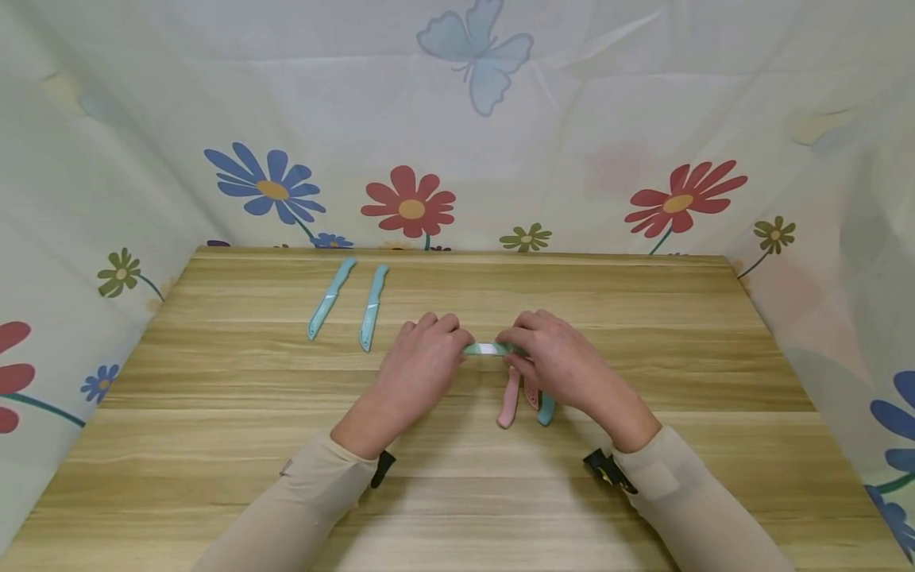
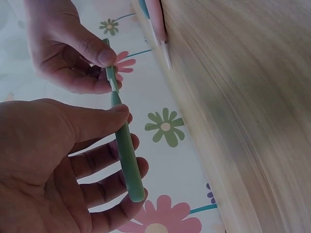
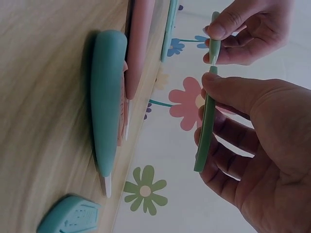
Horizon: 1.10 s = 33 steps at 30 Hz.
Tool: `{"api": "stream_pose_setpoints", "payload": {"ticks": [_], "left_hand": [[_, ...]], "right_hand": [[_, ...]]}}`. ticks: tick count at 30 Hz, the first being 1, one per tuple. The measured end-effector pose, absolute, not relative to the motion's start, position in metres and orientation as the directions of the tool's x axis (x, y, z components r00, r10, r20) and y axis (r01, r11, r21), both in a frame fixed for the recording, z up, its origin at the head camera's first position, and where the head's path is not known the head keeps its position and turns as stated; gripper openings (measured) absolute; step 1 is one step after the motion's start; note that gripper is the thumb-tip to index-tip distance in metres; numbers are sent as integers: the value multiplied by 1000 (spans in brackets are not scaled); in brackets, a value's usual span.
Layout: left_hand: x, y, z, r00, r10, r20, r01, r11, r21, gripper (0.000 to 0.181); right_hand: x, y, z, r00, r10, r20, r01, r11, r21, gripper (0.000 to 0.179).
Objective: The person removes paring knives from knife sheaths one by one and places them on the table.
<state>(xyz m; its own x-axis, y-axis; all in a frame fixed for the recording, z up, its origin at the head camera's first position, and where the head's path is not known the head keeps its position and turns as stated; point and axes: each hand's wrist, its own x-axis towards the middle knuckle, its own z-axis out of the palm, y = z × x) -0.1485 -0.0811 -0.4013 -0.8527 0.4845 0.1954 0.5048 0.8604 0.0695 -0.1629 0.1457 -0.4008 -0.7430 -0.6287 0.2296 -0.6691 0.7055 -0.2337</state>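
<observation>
A small green paring knife is held by its handle between the thumb and fingers of my left hand. My right hand pinches a green blade sheath, which covers the far part of the blade. A short stretch of white blade shows between handle and sheath. Below my right hand on the table lie a pink-handled knife, a pink sheath and a teal-handled knife with its white blade partly showing. A loose teal sheath appears in the right wrist view.
Two teal knives in their sheaths, one and another, lie side by side at the table's back left. The wooden table ends against a flower-printed cloth at the back and sides.
</observation>
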Motion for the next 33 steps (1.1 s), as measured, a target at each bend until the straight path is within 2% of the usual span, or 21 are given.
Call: {"api": "stream_pose_setpoints", "payload": {"ticks": [33], "left_hand": [[-152,-83,-400,-855,480,199,497,866,47,21]], "right_hand": [[-164,145,-399,-765,-613,200,-644,711,-282,24]]}}
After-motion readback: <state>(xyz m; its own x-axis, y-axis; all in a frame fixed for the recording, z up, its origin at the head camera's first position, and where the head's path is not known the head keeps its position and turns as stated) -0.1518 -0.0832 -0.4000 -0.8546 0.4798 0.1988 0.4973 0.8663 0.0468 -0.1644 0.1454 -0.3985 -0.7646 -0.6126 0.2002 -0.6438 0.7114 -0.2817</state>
